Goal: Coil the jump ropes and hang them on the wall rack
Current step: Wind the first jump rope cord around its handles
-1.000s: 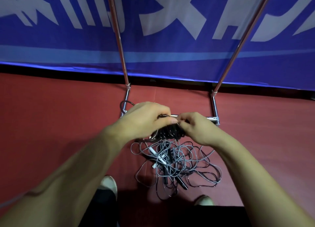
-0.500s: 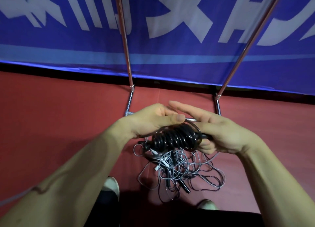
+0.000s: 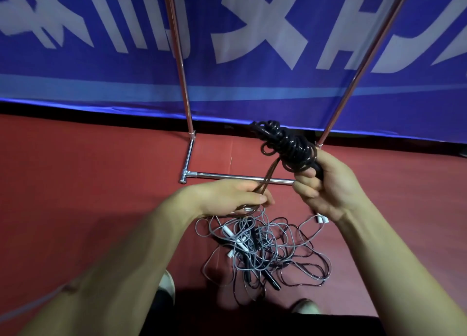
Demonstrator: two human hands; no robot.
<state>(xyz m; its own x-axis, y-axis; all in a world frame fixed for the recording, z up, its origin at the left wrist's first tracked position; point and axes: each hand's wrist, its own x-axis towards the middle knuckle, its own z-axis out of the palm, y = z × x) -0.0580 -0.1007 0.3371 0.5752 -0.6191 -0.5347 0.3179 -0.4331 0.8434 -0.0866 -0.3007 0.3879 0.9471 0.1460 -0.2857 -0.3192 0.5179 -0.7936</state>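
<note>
Two light shoes, the left shoe (image 3: 167, 284) and the right shoe (image 3: 305, 307), stand at the bottom edge on the red floor (image 3: 75, 174). Just beyond them lies one tangled pile of jump ropes (image 3: 262, 252), grey and dark cords with white and black handles mixed in; how many ropes are in it cannot be told.

Above the pile are two bare forearms and two hands. The left hand (image 3: 227, 196) is closed, pinching a doubled loose strand (image 3: 268, 177). That strand runs up and to the right into one coiled black jump rope (image 3: 285, 143). The right hand (image 3: 326, 186) grips the coil's near end in a curled fist, held higher than the left. The coil's long axis lies on a diagonal, its free end pointing up, leftward and away from the person.

Behind the hands stands one chrome rack (image 3: 240, 177) with one low crossbar on the floor and two upright poles that splay outward. Farthest back hangs one blue banner (image 3: 252, 90) with large white characters.
</note>
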